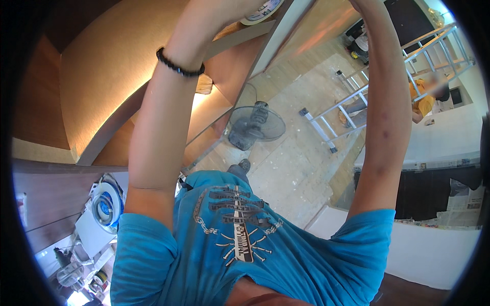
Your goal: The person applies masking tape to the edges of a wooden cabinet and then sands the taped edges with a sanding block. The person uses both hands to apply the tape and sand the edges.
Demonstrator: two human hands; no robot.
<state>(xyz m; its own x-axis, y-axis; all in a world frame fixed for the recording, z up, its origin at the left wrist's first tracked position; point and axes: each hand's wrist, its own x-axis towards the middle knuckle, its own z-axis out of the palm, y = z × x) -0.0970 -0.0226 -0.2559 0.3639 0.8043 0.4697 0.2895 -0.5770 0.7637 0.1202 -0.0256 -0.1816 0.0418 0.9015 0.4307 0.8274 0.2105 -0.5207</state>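
Observation:
Both my arms reach up past the top edge, bare below blue sleeves. My left hand (239,7) shows only its base, with a black beaded bracelet (179,66) further down the forearm. Against that hand is a roll of tape (263,12), pale with printing on its side; the hand seems closed on it, though its fingers are cut off by the frame. Beneath them is a lit wooden shelf unit (109,66) with curved edges. Of my right arm (386,102) the forearm and wrist show; that hand lies beyond the frame.
A grey fan (253,125) stands on the dusty floor (286,168). At right are an aluminium ladder (326,122) and a person in yellow (422,99); another person (360,46) is farther off. A blue-and-white round item (106,206) and clutter lie lower left. Paper sheets (462,206) cover the right side.

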